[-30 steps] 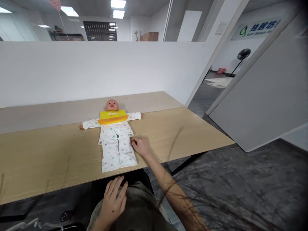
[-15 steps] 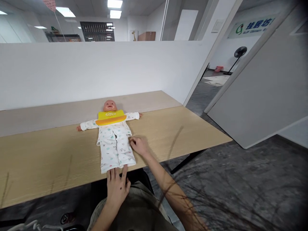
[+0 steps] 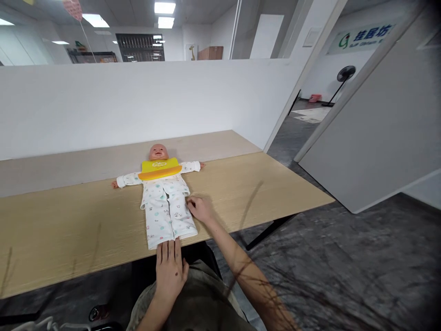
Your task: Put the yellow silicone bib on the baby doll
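A baby doll (image 3: 159, 152) lies face up on the table with its arms spread. It wears a yellow bib (image 3: 159, 164) with an orange catch pocket, and a white printed top (image 3: 164, 185). White printed trousers (image 3: 158, 220) lie below, their cuffs at the table's near edge. My left hand (image 3: 170, 271) is at those cuffs, fingers stretched out side by side, fingertips at the fabric's edge. Beside the trouser leg on the right, my right hand (image 3: 200, 209) rests on the table with fingers curled in. Whether any fabric is between them is hidden.
The wooden table (image 3: 86, 216) meets a white partition (image 3: 120, 101) with glass above. To the right stand a grey panel (image 3: 372, 138) and, farther off, a standing fan (image 3: 345, 73). A dark can-like object (image 3: 98, 312) is below the table at left.
My left hand's fingers have drawn closer together and shifted slightly right at the cuffs. My right hand stays by the trouser leg. The view has shifted slightly.
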The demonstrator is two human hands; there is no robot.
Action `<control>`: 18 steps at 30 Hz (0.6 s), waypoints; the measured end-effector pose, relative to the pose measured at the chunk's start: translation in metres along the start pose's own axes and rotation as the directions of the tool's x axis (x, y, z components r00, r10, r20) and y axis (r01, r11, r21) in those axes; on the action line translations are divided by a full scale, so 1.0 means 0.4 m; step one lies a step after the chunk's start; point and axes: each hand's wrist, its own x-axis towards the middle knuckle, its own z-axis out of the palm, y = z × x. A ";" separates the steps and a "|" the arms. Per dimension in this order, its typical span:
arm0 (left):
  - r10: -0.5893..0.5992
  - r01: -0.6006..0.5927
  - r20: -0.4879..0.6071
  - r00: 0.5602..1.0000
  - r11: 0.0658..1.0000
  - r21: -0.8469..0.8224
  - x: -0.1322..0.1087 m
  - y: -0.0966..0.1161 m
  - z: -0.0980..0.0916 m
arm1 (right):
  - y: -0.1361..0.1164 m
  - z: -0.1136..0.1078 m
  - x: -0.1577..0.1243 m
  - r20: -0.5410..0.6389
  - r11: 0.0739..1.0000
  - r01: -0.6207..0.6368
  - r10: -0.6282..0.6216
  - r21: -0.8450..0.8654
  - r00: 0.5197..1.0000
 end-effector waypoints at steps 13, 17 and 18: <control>0.010 -0.011 0.048 0.999 1.000 0.011 0.010 -0.021 -0.007 | -0.007 -0.008 -0.001 0.012 1.000 -0.018 0.018 -0.004 1.000; 0.009 -0.010 0.072 0.997 1.000 0.021 0.020 -0.012 -0.006 | -0.003 -0.004 0.000 0.005 1.000 -0.018 0.018 -0.010 1.000; 0.006 -0.008 0.073 0.997 1.000 0.024 0.023 -0.009 -0.006 | -0.001 -0.003 0.001 0.001 1.000 -0.012 0.012 -0.009 1.000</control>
